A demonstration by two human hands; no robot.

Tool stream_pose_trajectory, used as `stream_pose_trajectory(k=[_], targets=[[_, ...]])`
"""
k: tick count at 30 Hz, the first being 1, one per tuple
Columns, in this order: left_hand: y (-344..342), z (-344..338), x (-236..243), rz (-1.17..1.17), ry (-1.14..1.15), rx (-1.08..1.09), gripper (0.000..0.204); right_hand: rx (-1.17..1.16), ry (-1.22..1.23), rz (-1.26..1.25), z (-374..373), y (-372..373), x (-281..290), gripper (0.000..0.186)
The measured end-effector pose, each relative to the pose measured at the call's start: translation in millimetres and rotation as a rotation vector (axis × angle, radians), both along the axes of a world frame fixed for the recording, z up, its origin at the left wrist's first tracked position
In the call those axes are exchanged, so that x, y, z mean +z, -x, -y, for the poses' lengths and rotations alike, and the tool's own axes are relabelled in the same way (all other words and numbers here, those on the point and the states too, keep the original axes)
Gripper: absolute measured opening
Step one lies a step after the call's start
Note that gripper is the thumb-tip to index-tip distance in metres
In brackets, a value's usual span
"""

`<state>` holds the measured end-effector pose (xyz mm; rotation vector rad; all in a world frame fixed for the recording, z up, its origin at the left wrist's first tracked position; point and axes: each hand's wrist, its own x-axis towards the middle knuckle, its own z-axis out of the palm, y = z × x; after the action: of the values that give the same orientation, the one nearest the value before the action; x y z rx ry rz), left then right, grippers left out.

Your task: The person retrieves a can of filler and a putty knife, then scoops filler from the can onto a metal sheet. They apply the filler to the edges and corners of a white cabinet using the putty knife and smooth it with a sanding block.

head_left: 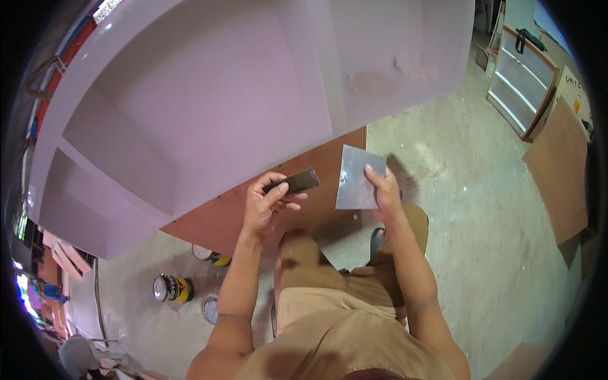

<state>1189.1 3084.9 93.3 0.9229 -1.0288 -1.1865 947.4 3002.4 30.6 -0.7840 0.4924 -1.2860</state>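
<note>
My left hand grips a dark, flat rectangular spreader blade between thumb and fingers. Its other fingers curl loosely below the blade. To its right, my right hand holds a thin grey square plate, thumb on the face and fingers behind it. A small whitish dab sits near the plate's left edge. A narrow gap separates blade and plate. Both are held over my knees, in front of a large pale pinkish cabinet with open compartments. Rough, duller patches mark its right panel.
A reddish-brown board lies under the cabinet's near edge. Left of my legs stand a yellow-and-black can, another can and a round lid or tin. At right are a brown panel and a framed white unit.
</note>
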Motion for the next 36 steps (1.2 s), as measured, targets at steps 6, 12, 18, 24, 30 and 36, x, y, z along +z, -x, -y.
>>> stream_pose_trajectory(k=[6, 12, 18, 24, 30, 36], targets=[[5.9, -1.4, 21.5, 0.390, 0.004, 0.076, 0.018, -0.017, 0.017, -0.020, -6.4, 8.1, 9.3, 0.028], [20.3, 11.3, 44.5, 0.577, -0.042, 0.049, 0.023, 0.043, 0.039, -0.045, -11.3, 7.7, 18.6, 0.032], [23.7, 27.2, 48.0, 0.659, -0.054, 0.000, 0.024, 0.114, 0.101, -0.104, -14.1, 9.7, 26.6, 0.034], [25.4, 31.6, 46.8, 0.686, -0.034, -0.006, 0.024, 0.130, 0.078, -0.081, -14.2, 10.5, 25.9, 0.034], [29.5, 34.3, 41.5, 0.699, -0.027, 0.006, 0.022, 0.152, 0.044, -0.075, -12.0, 10.5, 19.8, 0.029], [9.3, 30.8, 33.2, 0.780, 0.144, 0.248, 0.019, 0.161, -0.022, -0.044, -1.9, 6.1, 14.3, 0.029]])
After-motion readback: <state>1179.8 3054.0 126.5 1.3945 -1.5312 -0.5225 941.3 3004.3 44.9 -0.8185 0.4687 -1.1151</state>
